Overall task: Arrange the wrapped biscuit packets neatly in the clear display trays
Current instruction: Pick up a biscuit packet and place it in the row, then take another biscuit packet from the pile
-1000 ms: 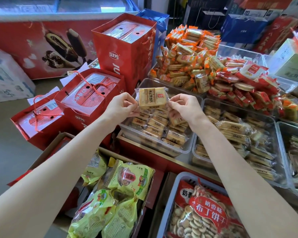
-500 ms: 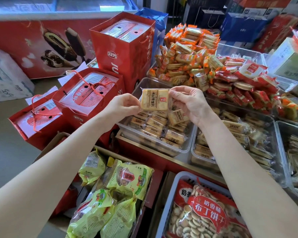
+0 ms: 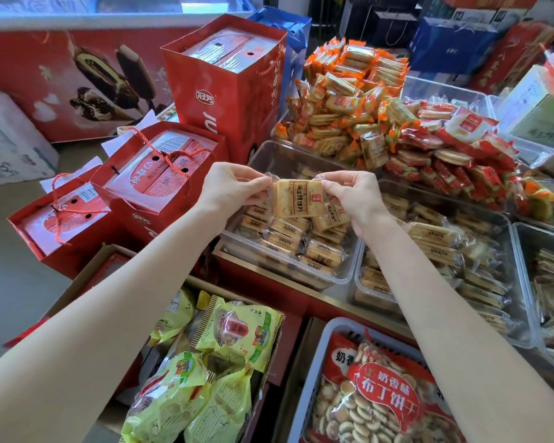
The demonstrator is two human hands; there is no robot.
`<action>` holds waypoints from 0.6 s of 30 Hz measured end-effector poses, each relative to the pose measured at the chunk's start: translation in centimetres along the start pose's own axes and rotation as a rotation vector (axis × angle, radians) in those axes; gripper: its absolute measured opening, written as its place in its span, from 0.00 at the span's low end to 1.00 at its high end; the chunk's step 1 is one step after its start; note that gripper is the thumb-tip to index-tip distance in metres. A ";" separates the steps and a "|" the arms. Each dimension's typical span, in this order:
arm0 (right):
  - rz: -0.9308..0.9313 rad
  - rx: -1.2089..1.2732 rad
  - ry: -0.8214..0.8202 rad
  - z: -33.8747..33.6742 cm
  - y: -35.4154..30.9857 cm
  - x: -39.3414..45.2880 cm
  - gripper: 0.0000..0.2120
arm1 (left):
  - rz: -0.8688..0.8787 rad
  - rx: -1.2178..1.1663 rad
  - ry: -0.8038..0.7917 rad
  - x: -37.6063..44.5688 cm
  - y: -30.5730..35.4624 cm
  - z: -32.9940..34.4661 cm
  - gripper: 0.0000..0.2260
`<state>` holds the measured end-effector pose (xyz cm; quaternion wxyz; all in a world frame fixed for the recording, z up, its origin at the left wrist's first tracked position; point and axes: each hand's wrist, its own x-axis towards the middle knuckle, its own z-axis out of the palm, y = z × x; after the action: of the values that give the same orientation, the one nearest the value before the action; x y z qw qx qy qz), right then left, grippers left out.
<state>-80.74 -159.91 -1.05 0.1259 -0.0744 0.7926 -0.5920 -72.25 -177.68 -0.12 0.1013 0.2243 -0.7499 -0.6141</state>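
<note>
Head view, only one. Both hands up at centre frame, holding one wrapped biscuit packet (image 3: 298, 198) flat between them, label side facing the camera. Left hand (image 3: 229, 187) pinches the clear wrapper end at the packet's 9 o'clock, fingers curled, thumb on top. Right hand (image 3: 352, 195) pinches the wrapper end at 3 o'clock, same curled grip; a second packet (image 3: 331, 215) sits tucked under this palm, can't tell if it's gripped or just lying in the tray below. Held packet hovers above the clear display tray (image 3: 279, 155), clear of the packets in it. That tray holds rows of matching packets (image 3: 288, 235) at the held packet's 6 o'clock. A second clear tray (image 3: 442, 193) at 3 o'clock has more tan packets, loosely stacked. Orange-wrapped biscuits (image 3: 349, 100) heaped at 12 o'clock, red-wrapped ones (image 3: 445, 158) at 2 o'clock. Red gift bags (image 3: 224, 91) at 10 o'clock. Green snack bags (image 3: 234, 334) at 7 o'clock. Basket with a big red cookie bag (image 3: 384, 391) at 5 o'clock.
</note>
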 end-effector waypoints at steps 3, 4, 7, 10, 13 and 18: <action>0.033 -0.011 0.111 0.5 0.2 0.1 0.04 | -0.074 -0.043 -0.057 -0.2 0.2 0.3 0.06; 0.033 -0.018 0.138 0.6 0.1 0.0 0.04 | -0.088 -0.042 -0.062 -0.2 0.1 0.5 0.06; 0.015 -0.029 0.171 0.7 0.0 -0.4 0.04 | -0.083 0.008 -0.022 -0.3 -0.2 0.9 0.02; 0.031 0.006 0.153 0.2 0.0 -0.5 0.04 | -0.083 -0.016 0.001 -0.1 -0.4 0.8 0.05; 0.053 0.038 0.078 -0.6 0.4 -0.5 0.04 | -0.083 -0.074 -0.011 0.0 -0.3 0.5 0.05; 0.015 -0.115 -0.082 -1.8 0.9 -0.3 0.03 | -0.022 -0.041 -0.040 0.1 -1.0 0.9 0.07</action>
<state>-80.97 -157.92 -1.43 0.1585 -0.0997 0.8200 -0.5409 -72.55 -177.06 -1.27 0.0838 0.2181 -0.7365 -0.6348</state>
